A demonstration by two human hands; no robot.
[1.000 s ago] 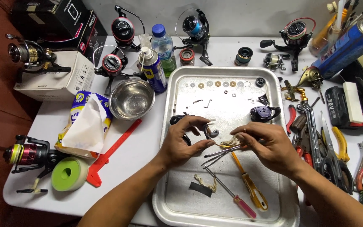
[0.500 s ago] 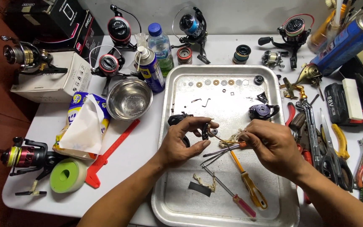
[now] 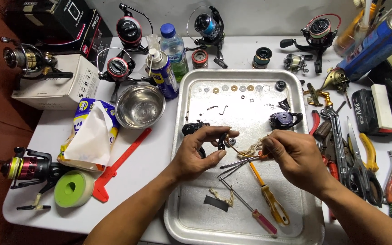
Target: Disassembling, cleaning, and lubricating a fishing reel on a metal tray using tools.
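Over the metal tray (image 3: 191, 213), my left hand (image 3: 196, 154) pinches a small black reel part (image 3: 222, 140) between thumb and fingers. My right hand (image 3: 296, 159) holds a thin orange-handled tool with a wad of tan string (image 3: 252, 149) at its tip, touching that part. Under my hands lie tweezers (image 3: 234, 164), a yellow-handled screwdriver (image 3: 271, 199) and a red-handled screwdriver (image 3: 250, 208). A bit of string and a black strip (image 3: 216, 203) rest near the tray's front.
Washers in a row (image 3: 232, 88) and a black reel body (image 3: 284, 120) lie at the tray's back. A steel bowl (image 3: 140, 106), spray can (image 3: 163, 75), tissue pack (image 3: 89, 134) and several fishing reels stand left and behind. Pliers, wrenches and scissors (image 3: 364, 163) crowd the right.
My left hand has lifted the black part off the tray. My right hand moved the stringy tool tip up to it. The hands sit slightly higher over the tray.
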